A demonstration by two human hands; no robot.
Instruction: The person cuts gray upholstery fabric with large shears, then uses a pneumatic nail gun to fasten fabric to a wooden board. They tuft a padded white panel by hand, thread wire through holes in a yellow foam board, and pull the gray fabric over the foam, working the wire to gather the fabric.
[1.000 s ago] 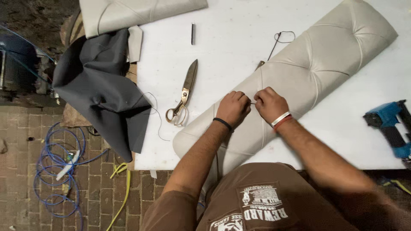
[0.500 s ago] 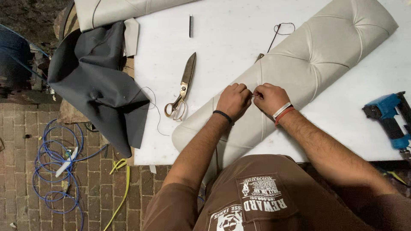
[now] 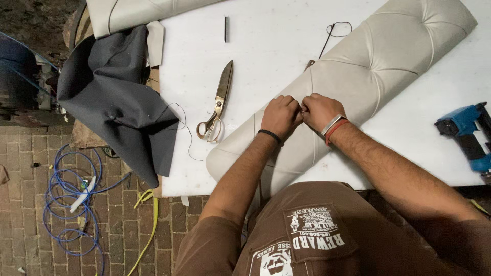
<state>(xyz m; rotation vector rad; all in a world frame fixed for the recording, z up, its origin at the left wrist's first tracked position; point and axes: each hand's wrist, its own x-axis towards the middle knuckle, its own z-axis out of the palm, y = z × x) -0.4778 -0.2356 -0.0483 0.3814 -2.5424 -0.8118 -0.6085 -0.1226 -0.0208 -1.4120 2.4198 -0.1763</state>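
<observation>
On the tufted cream cushion (image 3: 358, 66), the left hand (image 3: 280, 116) and right hand (image 3: 319, 111) meet, fingers pinched together on its surface; large scissors (image 3: 219, 99) lie just beside on the white table (image 3: 276, 51).

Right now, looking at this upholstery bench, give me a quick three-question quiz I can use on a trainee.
1. True or false: both hands are pinched together on the tufted cream cushion.
2. Which tool lies on the white table just left of the cushion? A) hammer B) scissors C) pliers
3. Fill in: the blue power tool sits at the table's ____ edge.

Key
1. True: the left hand and right hand meet, fingers closed, on the cushion's surface; what they pinch is too small to tell.
2. B: the scissors lie closed, handles toward the person.
3. Right: the blue power tool lies there, apart from both hands.
</observation>
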